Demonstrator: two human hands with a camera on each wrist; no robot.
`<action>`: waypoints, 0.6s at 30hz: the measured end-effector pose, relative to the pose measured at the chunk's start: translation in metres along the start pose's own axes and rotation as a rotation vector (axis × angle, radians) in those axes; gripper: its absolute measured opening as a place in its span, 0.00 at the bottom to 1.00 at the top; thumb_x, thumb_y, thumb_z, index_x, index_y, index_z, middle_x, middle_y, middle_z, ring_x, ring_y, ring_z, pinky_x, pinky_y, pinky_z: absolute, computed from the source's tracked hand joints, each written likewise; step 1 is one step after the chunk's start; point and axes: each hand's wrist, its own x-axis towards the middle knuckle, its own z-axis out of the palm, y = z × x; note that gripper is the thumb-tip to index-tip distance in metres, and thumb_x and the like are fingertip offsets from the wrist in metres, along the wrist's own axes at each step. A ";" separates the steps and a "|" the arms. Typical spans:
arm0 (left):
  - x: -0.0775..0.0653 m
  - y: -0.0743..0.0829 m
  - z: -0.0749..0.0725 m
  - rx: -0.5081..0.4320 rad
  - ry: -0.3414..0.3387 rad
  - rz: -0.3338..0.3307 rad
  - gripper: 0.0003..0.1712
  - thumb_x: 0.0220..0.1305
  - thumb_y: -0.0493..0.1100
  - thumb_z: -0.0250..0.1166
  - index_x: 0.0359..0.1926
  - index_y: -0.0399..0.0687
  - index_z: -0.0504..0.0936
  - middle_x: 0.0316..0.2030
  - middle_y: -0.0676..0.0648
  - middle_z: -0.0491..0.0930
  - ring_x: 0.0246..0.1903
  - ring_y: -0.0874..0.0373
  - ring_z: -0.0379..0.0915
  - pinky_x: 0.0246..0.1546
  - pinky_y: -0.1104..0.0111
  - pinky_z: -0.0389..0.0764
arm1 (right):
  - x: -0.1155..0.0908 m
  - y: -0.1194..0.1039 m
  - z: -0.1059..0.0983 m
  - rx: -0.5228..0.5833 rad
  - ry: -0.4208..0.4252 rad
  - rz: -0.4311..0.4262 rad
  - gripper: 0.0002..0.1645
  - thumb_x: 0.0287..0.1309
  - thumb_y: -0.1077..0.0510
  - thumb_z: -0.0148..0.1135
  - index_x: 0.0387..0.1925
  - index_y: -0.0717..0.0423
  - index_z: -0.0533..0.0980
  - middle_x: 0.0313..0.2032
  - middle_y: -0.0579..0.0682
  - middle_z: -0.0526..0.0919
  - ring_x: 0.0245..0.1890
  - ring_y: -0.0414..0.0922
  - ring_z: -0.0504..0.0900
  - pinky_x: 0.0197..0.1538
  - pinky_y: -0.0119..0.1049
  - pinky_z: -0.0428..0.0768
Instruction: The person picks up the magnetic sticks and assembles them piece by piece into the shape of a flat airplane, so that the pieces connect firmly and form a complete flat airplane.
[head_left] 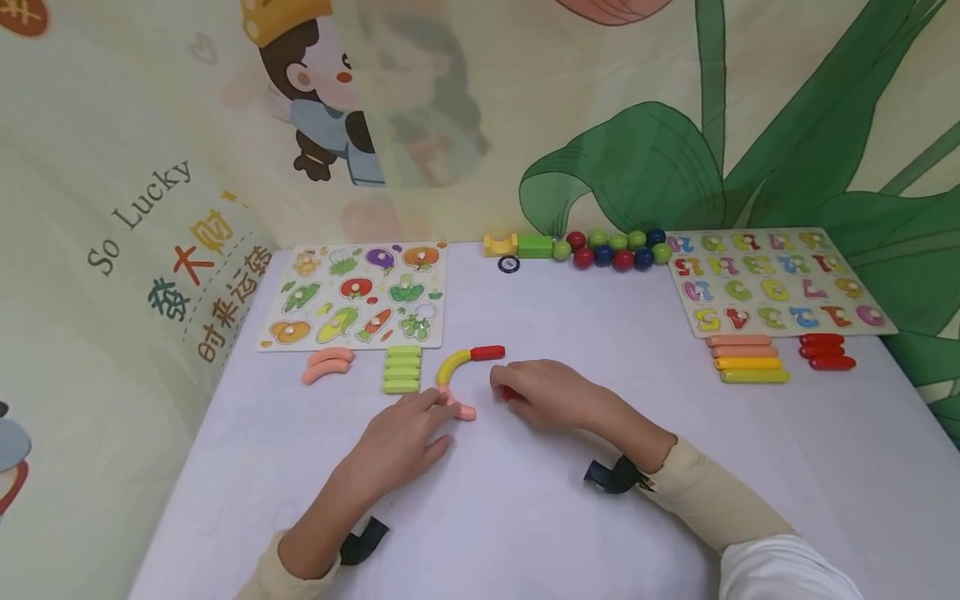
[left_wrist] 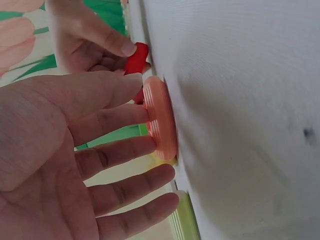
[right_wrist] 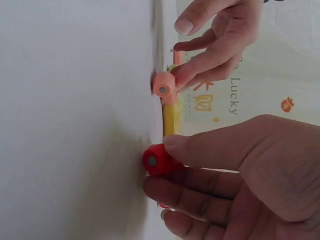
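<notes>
We judge the work partly done: a curved pink plastic piece (head_left: 467, 412), curved yellow plastic piece (head_left: 452, 366) and straight red plastic rod (head_left: 487, 352) lie end to end. The right hand (head_left: 551, 393) pinches an unjoined red plastic piece (right_wrist: 161, 160); the left hand (head_left: 403, 437), fingers spread, touches the pink.

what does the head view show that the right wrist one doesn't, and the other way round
Only head: vegetable board, number board, balls.

Only right wrist: grey dots on the ends of the held red stick and the touched pink piece.

Both: left hand, right hand, that red stick, that pink piece, yellow curve, the word Lucky.
</notes>
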 end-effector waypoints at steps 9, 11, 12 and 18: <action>-0.001 0.002 -0.001 0.005 -0.025 -0.002 0.29 0.51 0.51 0.68 0.55 0.52 0.75 0.52 0.49 0.70 0.45 0.55 0.69 0.41 0.64 0.76 | 0.003 0.000 0.001 0.011 -0.026 0.078 0.11 0.45 0.54 0.69 0.32 0.44 0.76 0.23 0.37 0.74 0.25 0.37 0.71 0.31 0.27 0.72; -0.001 0.002 -0.001 0.002 -0.028 -0.005 0.28 0.51 0.51 0.68 0.55 0.52 0.75 0.52 0.49 0.70 0.44 0.55 0.69 0.40 0.64 0.76 | 0.003 0.000 0.000 0.014 -0.043 0.086 0.10 0.44 0.54 0.70 0.29 0.44 0.76 0.22 0.37 0.73 0.24 0.37 0.71 0.29 0.27 0.72; -0.002 0.002 -0.001 0.002 -0.029 -0.006 0.28 0.51 0.51 0.67 0.55 0.52 0.75 0.52 0.49 0.70 0.44 0.55 0.69 0.40 0.64 0.76 | 0.003 0.000 0.000 0.020 -0.052 0.088 0.10 0.44 0.54 0.70 0.29 0.44 0.76 0.21 0.38 0.73 0.24 0.37 0.71 0.29 0.28 0.72; -0.002 0.002 -0.001 -0.002 -0.038 -0.007 0.28 0.52 0.51 0.67 0.55 0.53 0.75 0.52 0.49 0.70 0.43 0.55 0.69 0.40 0.64 0.76 | 0.005 -0.004 0.004 0.020 -0.052 0.090 0.09 0.45 0.54 0.69 0.26 0.44 0.75 0.20 0.38 0.72 0.23 0.37 0.70 0.28 0.27 0.72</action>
